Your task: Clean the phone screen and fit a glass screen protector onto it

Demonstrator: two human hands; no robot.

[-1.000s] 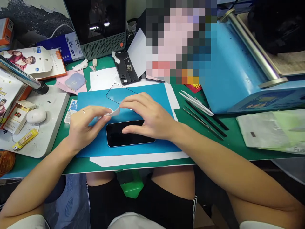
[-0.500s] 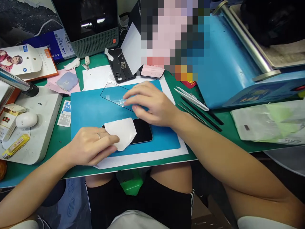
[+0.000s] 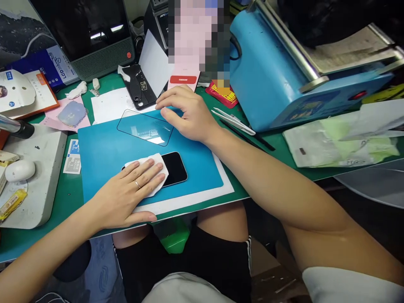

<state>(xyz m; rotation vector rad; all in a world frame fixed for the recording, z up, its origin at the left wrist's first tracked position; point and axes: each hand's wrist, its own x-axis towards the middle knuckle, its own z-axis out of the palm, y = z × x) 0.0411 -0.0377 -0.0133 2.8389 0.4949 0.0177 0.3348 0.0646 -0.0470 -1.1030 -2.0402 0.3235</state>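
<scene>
My left hand lies flat, fingers stretched, on a white wipe. That wipe covers the left part of a phone with a dark screen, and the hand hides some of it. Behind the phone, a clear screen protector with a thin black border rests at a slant on the blue mat. My right hand is over the back edge of the mat, just past the protector's right end. Its fingers are loosely bent, thumb apart from them, with nothing visible between them.
A black phone back lies behind the mat. To the right are white tweezers, a blue machine with a metal roller and a plastic packet. On the left stand a white box-like base and a dark-screened device.
My left hand has gone from gripping the wipe's edge to lying flat over it. My right hand has moved back, off the protector and phone. The view has shifted to the right.
</scene>
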